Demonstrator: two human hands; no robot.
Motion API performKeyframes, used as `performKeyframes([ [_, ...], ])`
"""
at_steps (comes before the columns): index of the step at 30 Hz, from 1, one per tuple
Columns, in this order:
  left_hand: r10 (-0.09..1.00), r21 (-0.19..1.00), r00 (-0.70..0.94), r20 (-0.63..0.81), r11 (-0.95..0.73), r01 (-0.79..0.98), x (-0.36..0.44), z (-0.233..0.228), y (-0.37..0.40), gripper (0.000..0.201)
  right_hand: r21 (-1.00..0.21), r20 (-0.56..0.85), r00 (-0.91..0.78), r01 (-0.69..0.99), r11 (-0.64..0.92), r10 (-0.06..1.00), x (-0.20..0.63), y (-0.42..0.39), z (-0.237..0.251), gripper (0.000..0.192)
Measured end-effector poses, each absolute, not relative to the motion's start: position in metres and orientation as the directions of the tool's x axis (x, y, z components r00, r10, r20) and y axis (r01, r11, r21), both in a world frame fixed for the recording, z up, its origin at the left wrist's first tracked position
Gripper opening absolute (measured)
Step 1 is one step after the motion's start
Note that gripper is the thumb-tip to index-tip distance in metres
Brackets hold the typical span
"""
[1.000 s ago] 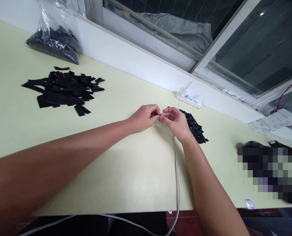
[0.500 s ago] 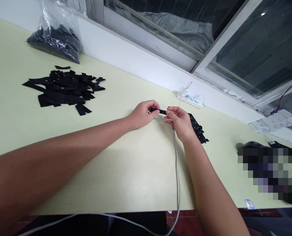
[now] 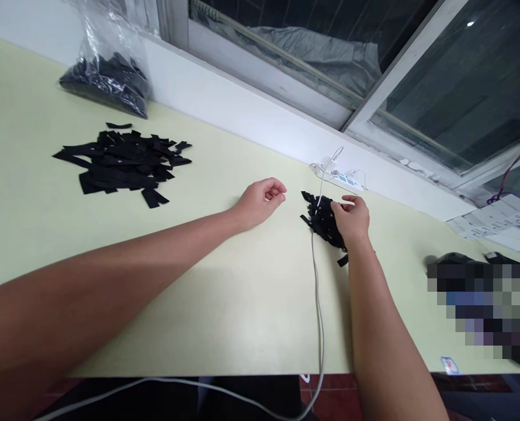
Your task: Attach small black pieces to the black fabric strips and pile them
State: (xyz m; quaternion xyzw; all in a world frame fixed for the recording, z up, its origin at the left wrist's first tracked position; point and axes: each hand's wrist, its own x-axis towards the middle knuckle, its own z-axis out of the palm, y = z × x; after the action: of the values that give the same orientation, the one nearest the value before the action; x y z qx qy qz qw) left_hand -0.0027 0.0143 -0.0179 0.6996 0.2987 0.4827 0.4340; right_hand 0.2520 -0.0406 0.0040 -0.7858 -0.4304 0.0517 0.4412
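A: Head view: the pale yellow table (image 3: pixel 225 304) is being cut off by its near edge at 6 o'clock, and the white sill wall (image 3: pixel 242 111) is bounding it from 10 o'clock round to 3 o'clock. Is open room being left for the hands?

B: Bare tabletop is being shown between the two forearms and out toward 9 o'clock. The middle is being crossed only by a grey cable (image 3: pixel 317 304), which is being run from the near edge up to a white power strip (image 3: pixel 341 178) at 1 o'clock.

A: How is the left hand (image 3: pixel 260 202) being held?

B: It is being held loosely curled just above centre, fingers bent toward the thumb; nothing can be seen gripped in it.

A: And the right hand (image 3: pixel 353 219)?

B: It is being rested, fingers bent downward, on the small pile of black pieces (image 3: pixel 323 219) at 1 o'clock; whether a piece is being pinched cannot be told.

A: How is that pile looking?

B: Short, flat black strips with tiny white marks are being heaped loosely, with the cable lying across them. A larger pile of black strips (image 3: pixel 120 166) is being seen well apart at 10 o'clock, and a clear bag of black pieces (image 3: pixel 106 82) at 11 o'clock against the wall.
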Motion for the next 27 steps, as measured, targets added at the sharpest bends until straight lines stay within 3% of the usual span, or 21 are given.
performKeyframes([
  [3,0.844,0.907,0.364,0.394,-0.422,-0.004,-0.003,-0.017,0.013,0.009,-0.659,0.348,0.678,0.668,-0.345,0.647,0.262,-0.045,0.007,0.037],
  [8,0.844,0.910,0.371,0.386,-0.415,-0.002,-0.003,-0.017,0.012,0.008,-0.628,0.339,0.746,0.633,-0.452,0.574,0.269,-0.052,0.010,0.040],
  [12,0.837,0.888,0.355,0.416,-0.457,0.038,-0.003,-0.016,0.012,0.007,-0.568,0.482,0.718,0.692,-0.445,0.502,0.260,-0.052,0.008,0.045],
  [22,0.800,0.845,0.376,0.467,-0.530,0.079,-0.002,-0.024,0.014,0.010,-0.424,0.665,0.344,0.905,-0.044,0.663,0.202,-0.045,-0.002,0.033],
  [27,0.784,0.831,0.398,0.477,-0.549,0.085,-0.002,-0.026,0.013,0.009,-0.561,0.719,0.300,0.783,0.269,0.627,0.203,-0.051,0.026,0.030],
])
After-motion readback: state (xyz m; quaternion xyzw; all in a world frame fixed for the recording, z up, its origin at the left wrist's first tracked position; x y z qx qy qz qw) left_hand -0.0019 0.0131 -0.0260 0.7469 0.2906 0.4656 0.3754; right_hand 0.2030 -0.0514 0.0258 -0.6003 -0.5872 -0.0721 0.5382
